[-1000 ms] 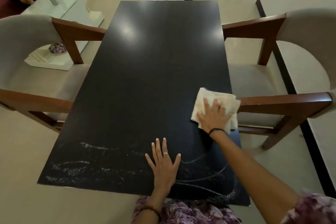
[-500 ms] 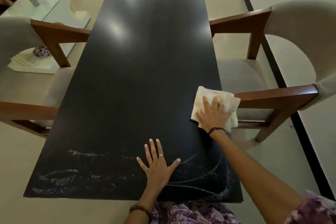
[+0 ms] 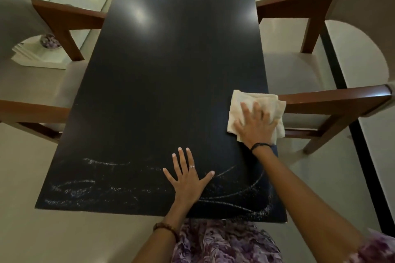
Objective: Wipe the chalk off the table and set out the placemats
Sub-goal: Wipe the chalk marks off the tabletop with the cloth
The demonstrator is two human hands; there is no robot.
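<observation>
Since the earlier frame your right hand (image 3: 255, 125) and the cloth (image 3: 256, 100) under it have barely shifted along the right edge of the table (image 3: 171, 60); the left hand (image 3: 188, 179) has kept its place. Right fingers lie spread and flat, pressing the cloth down, nothing pinched. Left fingers are spread too, palm flat on the bare top. The chalk marks (image 3: 235, 196) lie nearer you than the right fingertips, behind the wrist, their long axis running crosswise along the near edge, to both sides of the left hand. Judgement: the right hand is the one to pull back toward you, then sweep leftward. No placemats visible.
</observation>
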